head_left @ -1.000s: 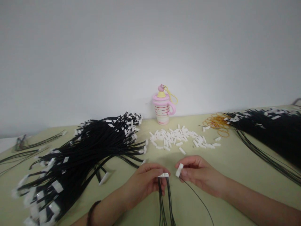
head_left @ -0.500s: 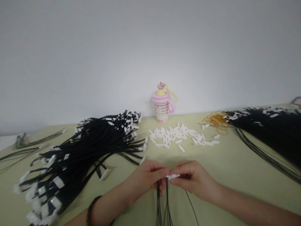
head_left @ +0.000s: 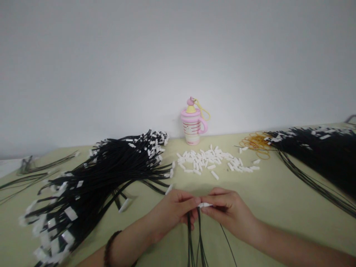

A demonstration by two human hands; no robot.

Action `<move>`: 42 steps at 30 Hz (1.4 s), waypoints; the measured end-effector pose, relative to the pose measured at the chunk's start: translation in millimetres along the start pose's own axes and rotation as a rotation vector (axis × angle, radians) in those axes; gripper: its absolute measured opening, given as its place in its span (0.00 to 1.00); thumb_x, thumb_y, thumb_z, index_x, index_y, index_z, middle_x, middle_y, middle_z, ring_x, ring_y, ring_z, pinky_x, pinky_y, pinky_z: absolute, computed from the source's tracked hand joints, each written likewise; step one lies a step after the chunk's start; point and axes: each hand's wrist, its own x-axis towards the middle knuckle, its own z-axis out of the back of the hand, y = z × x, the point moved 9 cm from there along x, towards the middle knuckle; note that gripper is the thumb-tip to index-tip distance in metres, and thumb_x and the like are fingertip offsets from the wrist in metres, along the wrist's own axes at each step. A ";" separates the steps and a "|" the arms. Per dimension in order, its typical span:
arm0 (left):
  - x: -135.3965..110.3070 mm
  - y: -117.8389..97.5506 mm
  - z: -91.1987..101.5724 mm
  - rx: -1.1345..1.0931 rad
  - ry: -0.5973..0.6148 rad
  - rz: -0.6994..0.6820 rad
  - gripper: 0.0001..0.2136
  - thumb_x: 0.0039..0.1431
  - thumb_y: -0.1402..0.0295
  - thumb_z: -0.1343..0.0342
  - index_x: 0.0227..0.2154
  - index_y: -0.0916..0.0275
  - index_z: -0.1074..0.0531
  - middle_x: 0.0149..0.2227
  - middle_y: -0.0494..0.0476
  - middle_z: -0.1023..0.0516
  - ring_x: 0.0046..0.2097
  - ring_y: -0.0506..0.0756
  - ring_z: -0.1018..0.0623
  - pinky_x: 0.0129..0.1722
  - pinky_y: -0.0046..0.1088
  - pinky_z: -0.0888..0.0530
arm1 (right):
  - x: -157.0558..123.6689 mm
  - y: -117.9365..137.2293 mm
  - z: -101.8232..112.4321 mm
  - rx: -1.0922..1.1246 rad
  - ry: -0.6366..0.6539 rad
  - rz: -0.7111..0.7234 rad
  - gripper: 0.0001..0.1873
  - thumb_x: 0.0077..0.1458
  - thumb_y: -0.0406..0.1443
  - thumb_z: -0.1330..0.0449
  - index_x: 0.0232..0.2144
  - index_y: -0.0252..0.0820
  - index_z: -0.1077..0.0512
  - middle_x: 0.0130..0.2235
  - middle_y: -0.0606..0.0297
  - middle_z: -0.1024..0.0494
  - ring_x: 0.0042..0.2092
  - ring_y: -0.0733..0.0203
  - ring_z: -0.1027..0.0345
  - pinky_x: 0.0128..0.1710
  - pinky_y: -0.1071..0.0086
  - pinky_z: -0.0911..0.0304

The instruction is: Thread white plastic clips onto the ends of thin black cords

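Here's bracelet (head_left: 108, 247), dark, thick, rounded, circling left forearm (head_left: 136, 235), texture blurred! Left hand (head_left: 178, 209) beyond bracelet, bare; right hand (head_left: 226, 205), right forearm (head_left: 286, 239), rightward of bracelet, bare too!

In from the lower left comes the left forearm (head_left: 136, 239), the right forearm (head_left: 289, 241) slanting in opposite! Left hand (head_left: 176, 209) and right hand (head_left: 228, 207) meet at centre, fingertips close together, each thumb pinching against bent fingers.

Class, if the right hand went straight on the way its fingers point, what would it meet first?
Most likely the left hand: it lies directly ahead of the right hand, nearly against it, though whether they touch is unclear.
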 end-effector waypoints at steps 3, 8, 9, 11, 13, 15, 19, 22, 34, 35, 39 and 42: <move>0.7 4.1 -1.8 -0.054 0.038 0.000 0.12 0.51 0.62 0.47 0.27 0.69 0.32 0.21 0.52 0.32 0.22 0.46 0.32 0.24 0.24 0.31 | -0.1 -1.0 -0.1 0.012 -0.006 -0.008 0.11 0.51 0.39 0.47 0.32 0.44 0.25 0.27 0.64 0.31 0.30 0.71 0.39 0.29 0.79 0.43; -1.4 3.6 -3.7 -0.038 0.094 -0.004 0.11 0.52 0.63 0.48 0.27 0.69 0.32 0.21 0.52 0.32 0.22 0.46 0.31 0.26 0.25 0.31 | -0.7 2.0 -0.6 0.031 0.006 0.023 0.12 0.51 0.40 0.47 0.32 0.43 0.25 0.27 0.63 0.31 0.30 0.71 0.39 0.29 0.79 0.43; -1.5 2.8 -3.3 -0.017 0.092 -0.006 0.11 0.51 0.63 0.48 0.27 0.69 0.32 0.21 0.51 0.32 0.22 0.46 0.31 0.26 0.24 0.31 | -0.8 2.2 -1.0 0.037 0.012 0.024 0.12 0.51 0.40 0.47 0.32 0.43 0.25 0.27 0.63 0.31 0.30 0.71 0.39 0.29 0.79 0.43; -1.1 1.6 -2.5 0.038 0.080 -0.002 0.13 0.51 0.61 0.49 0.26 0.69 0.32 0.20 0.52 0.31 0.21 0.46 0.31 0.24 0.23 0.32 | -1.0 2.2 -0.5 0.043 0.012 0.022 0.13 0.51 0.40 0.46 0.32 0.42 0.25 0.27 0.63 0.31 0.29 0.71 0.39 0.28 0.78 0.43; -0.7 0.5 -2.2 0.099 0.061 0.005 0.14 0.50 0.60 0.48 0.25 0.69 0.32 0.20 0.52 0.31 0.21 0.47 0.31 0.22 0.22 0.32 | -1.2 1.3 -0.3 0.054 0.008 0.011 0.13 0.51 0.40 0.47 0.32 0.42 0.25 0.26 0.62 0.31 0.29 0.71 0.40 0.28 0.78 0.43; -0.8 -0.3 -2.8 0.159 0.043 0.013 0.14 0.50 0.59 0.48 0.24 0.69 0.32 0.20 0.52 0.30 0.20 0.47 0.30 0.21 0.21 0.34 | -1.2 0.7 -1.7 0.071 0.018 0.008 0.13 0.51 0.40 0.47 0.32 0.41 0.25 0.27 0.62 0.31 0.29 0.71 0.39 0.29 0.78 0.43; -2.0 -3.3 -3.6 0.177 -0.006 -0.003 0.13 0.50 0.61 0.47 0.23 0.69 0.32 0.18 0.51 0.31 0.19 0.47 0.30 0.18 0.19 0.36 | -0.4 0.3 -6.0 0.083 0.051 0.027 0.12 0.51 0.40 0.47 0.34 0.41 0.26 0.26 0.64 0.33 0.29 0.71 0.40 0.28 0.79 0.44; -2.3 -5.8 -2.7 0.110 -0.031 -0.048 0.13 0.50 0.62 0.48 0.23 0.69 0.32 0.18 0.51 0.31 0.19 0.46 0.30 0.19 0.19 0.35 | -1.6 6.6 5.0 0.037 -0.045 0.058 0.17 0.49 0.38 0.44 0.43 0.41 0.32 0.30 0.63 0.34 0.29 0.72 0.41 0.27 0.79 0.44; -3.5 -2.9 4.6 -0.009 -0.044 -0.110 0.12 0.51 0.62 0.47 0.27 0.68 0.33 0.19 0.51 0.29 0.21 0.48 0.30 0.24 0.23 0.32 | -23.6 14.1 -21.7 -0.046 0.202 -0.173 0.17 0.54 0.38 0.53 0.19 0.34 0.34 0.18 0.69 0.41 0.21 0.76 0.52 0.18 0.80 0.57; -4.3 -4.4 5.2 0.022 -0.061 -0.125 0.12 0.51 0.62 0.48 0.26 0.68 0.33 0.18 0.51 0.30 0.21 0.47 0.30 0.23 0.22 0.33 | -22.8 8.7 -26.5 -0.009 0.214 -0.213 0.18 0.54 0.39 0.53 0.19 0.34 0.35 0.17 0.69 0.42 0.20 0.76 0.53 0.18 0.80 0.58; -7.7 -12.3 6.2 0.194 -0.138 -0.167 0.13 0.52 0.61 0.49 0.23 0.68 0.33 0.18 0.51 0.30 0.21 0.45 0.32 0.22 0.18 0.37 | -19.7 -2.0 -36.1 0.166 0.238 -0.324 0.16 0.52 0.39 0.52 0.19 0.33 0.35 0.17 0.70 0.42 0.19 0.77 0.52 0.17 0.82 0.58; -7.9 -13.4 3.0 0.236 -0.117 -0.159 0.14 0.53 0.60 0.50 0.24 0.68 0.33 0.18 0.51 0.29 0.21 0.46 0.31 0.23 0.19 0.37 | -21.6 -5.6 -36.2 0.282 0.243 -0.400 0.12 0.51 0.37 0.51 0.23 0.33 0.35 0.19 0.70 0.38 0.17 0.78 0.50 0.15 0.83 0.55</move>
